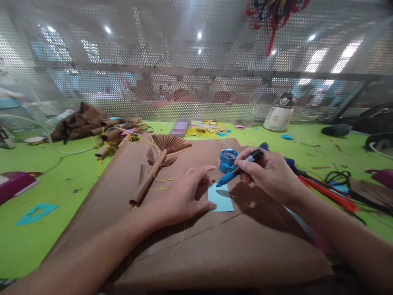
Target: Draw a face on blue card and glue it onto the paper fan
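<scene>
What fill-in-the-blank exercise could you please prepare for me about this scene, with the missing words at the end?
The marker is held not by the left hand but by the ____.
Its tip is coloured ____.
The blue paper at far left is cut through in the shape of a ____.
The table is bright ____.

Missing words: right hand; blue; star; green.

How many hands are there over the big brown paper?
2. The left hand is beside the light blue paper, thumb and fingers apart; the right hand holds a blue marker.
</scene>
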Motion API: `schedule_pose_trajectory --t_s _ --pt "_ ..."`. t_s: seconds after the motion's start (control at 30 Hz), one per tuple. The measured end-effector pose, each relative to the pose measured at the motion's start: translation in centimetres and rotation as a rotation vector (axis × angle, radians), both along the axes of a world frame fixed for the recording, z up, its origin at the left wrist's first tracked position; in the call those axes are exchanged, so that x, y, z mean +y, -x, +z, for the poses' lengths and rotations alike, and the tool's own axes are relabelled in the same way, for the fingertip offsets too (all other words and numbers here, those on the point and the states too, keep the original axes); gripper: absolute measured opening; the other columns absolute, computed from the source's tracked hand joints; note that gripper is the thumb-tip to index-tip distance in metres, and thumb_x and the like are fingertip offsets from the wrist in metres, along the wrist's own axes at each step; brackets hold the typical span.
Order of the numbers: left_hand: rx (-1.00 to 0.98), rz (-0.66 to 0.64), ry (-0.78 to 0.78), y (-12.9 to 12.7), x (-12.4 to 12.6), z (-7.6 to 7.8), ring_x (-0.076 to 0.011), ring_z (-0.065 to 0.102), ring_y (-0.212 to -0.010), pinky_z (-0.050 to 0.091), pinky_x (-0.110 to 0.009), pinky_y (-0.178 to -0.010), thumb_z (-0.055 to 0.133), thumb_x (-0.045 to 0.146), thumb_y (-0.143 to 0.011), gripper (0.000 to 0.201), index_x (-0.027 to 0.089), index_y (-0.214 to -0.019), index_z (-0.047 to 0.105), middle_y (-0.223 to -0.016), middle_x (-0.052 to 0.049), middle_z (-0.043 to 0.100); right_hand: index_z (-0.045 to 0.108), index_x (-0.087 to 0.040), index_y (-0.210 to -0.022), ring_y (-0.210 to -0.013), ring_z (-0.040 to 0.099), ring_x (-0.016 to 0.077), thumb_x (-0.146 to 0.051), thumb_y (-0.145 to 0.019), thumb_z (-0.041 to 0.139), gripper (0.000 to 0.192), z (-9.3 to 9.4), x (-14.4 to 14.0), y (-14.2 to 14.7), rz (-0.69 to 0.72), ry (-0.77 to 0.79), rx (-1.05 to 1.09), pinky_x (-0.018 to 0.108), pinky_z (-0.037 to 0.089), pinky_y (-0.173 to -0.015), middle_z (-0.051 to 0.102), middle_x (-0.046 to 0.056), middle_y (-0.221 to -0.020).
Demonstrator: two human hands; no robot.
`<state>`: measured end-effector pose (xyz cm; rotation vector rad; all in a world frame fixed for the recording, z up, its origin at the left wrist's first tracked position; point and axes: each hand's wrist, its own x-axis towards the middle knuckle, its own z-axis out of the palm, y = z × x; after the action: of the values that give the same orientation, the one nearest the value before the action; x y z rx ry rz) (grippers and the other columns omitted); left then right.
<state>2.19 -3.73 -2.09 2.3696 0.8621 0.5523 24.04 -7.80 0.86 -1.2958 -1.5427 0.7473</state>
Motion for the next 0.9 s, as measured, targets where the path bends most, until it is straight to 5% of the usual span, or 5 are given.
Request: schedule_pose_trajectory --t_s 0.9 --pt "0.008 -0.020 -0.075 -0.17 -0.34 0.28 -0.0261 0.054 -0.108 0.042 -0.044 -0.094 0.070 0.030 -0.076 0.063 0.026 -0.133 0.042 -0.118 -0.007 0.059 0.056 -0.018 -0.076 -0.045 0.047 0.0094 -0.028 -0.086 0.056 0.014 -0.48 -0.18 0.31 0.037 -0.029 -0.116 0.023 0.037 -0.046 0.049 -0.005 -0.050"
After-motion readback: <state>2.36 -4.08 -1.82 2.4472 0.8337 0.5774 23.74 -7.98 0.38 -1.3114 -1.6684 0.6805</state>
